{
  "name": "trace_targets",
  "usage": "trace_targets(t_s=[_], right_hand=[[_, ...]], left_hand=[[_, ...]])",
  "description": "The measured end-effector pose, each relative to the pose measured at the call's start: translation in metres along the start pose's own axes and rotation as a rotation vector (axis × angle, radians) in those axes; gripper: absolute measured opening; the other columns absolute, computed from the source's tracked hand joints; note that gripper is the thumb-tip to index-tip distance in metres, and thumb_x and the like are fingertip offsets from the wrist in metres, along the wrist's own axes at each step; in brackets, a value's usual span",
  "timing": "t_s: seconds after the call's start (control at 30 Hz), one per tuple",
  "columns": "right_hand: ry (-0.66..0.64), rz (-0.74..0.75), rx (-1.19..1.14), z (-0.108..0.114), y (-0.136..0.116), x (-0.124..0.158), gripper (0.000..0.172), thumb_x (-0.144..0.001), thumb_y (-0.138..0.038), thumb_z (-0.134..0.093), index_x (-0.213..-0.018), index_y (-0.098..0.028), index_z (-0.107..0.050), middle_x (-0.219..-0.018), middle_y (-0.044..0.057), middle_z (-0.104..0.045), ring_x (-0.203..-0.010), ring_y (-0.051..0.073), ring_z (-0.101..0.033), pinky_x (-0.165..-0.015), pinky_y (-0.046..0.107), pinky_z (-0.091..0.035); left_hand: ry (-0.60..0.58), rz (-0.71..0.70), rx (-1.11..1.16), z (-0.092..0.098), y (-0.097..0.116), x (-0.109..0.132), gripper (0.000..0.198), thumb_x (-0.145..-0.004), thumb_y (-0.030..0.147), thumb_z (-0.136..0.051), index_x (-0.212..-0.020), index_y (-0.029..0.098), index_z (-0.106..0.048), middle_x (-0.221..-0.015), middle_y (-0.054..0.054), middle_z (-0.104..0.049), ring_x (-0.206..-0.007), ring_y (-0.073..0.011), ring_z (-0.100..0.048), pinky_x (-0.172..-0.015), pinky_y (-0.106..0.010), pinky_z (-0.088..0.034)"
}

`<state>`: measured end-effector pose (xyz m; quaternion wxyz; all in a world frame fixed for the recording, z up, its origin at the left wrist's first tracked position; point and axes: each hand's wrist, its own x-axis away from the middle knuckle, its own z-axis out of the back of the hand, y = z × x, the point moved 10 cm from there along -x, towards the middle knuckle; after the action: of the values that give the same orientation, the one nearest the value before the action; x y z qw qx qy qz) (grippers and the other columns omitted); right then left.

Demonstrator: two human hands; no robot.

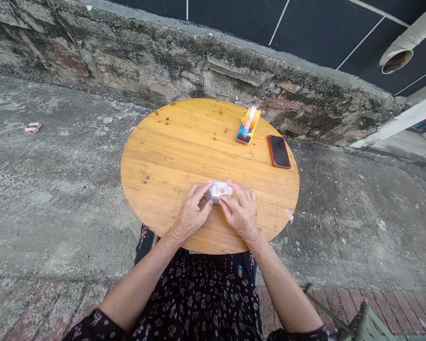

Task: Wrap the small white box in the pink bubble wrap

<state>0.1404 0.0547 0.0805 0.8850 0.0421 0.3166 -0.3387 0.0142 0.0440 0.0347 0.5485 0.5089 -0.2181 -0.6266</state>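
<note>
Small white packet with a reddish mark on its upper face, lying flat near the front edge of a round wooden table. Pinched at both ends between fingertips, left and right, its middle exposed, its lower edge partly hidden.

- round table: pale wood, smooth, light sheen, visible grain and knots
- small packet: white, glossy wrap, looks like plastic
- phone: glossy black glass, red case
- ground: rough matt concrete
- wall: rough weathered stone
- dress: matt floral cloth
</note>
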Motion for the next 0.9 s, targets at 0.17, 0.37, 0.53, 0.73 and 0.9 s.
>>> trace_targets(t_s=[0.17, 0.37, 0.53, 0.73, 0.9], right_hand=[[0.024, 0.023, -0.011, 0.006, -0.005, -0.003, 0.011, -0.090, -0.018, -0.054, -0.093, -0.026, -0.062, -0.132, 0.005, -0.058, -0.115, 0.024, -0.055, -0.091, 0.042, -0.042], [-0.033, -0.058, -0.071, 0.001, 0.001, -0.003, 0.009, -0.091, -0.021, -0.052, -0.089, -0.023, -0.061, -0.132, 0.008, -0.057, -0.113, 0.025, -0.055, -0.089, 0.043, -0.042], [-0.039, -0.106, -0.106, 0.001, 0.004, -0.004, 0.009, -0.092, -0.021, -0.051, -0.089, -0.023, -0.059, -0.132, 0.009, -0.057, -0.114, 0.025, -0.056, -0.089, 0.042, -0.042], [-0.053, -0.150, -0.211, 0.007, 0.005, -0.008, 0.009, -0.091, -0.020, -0.052, -0.088, -0.023, -0.060, -0.132, 0.009, -0.057, -0.120, 0.024, -0.054, -0.096, 0.044, -0.041], [-0.045, -0.264, -0.360, 0.016, 0.017, -0.016, 0.006, -0.089, -0.022, -0.054, -0.087, -0.023, -0.060, -0.130, 0.009, -0.058, -0.122, 0.025, -0.053, -0.101, 0.049, -0.040]], left_hand=[[0.009, -0.009, -0.014, 0.000, 0.001, 0.000, 0.052, -0.083, 0.011, -0.053, -0.134, 0.022, -0.050, -0.113, -0.007, -0.058, -0.105, -0.0197, -0.056, -0.096, -0.038, -0.048], [0.014, -0.045, -0.009, 0.000, 0.004, 0.002, 0.053, -0.083, 0.010, -0.051, -0.134, 0.023, -0.050, -0.118, -0.009, -0.055, -0.113, -0.0220, -0.053, -0.100, -0.042, -0.045], [0.022, -0.058, 0.020, 0.003, 0.007, 0.003, 0.048, -0.083, 0.016, -0.057, -0.131, 0.022, -0.053, -0.119, -0.010, -0.054, -0.114, -0.0233, -0.052, -0.100, -0.043, -0.046], [0.028, -0.047, 0.030, 0.003, 0.003, 0.003, 0.036, -0.092, 0.027, -0.054, -0.128, 0.023, -0.055, -0.118, -0.009, -0.055, -0.112, -0.0212, -0.053, -0.097, -0.040, -0.047], [0.041, -0.059, 0.021, 0.003, 0.005, 0.004, 0.046, -0.091, 0.027, -0.054, -0.136, 0.023, -0.046, -0.115, -0.009, -0.058, -0.109, -0.0220, -0.055, -0.096, -0.041, -0.047]])
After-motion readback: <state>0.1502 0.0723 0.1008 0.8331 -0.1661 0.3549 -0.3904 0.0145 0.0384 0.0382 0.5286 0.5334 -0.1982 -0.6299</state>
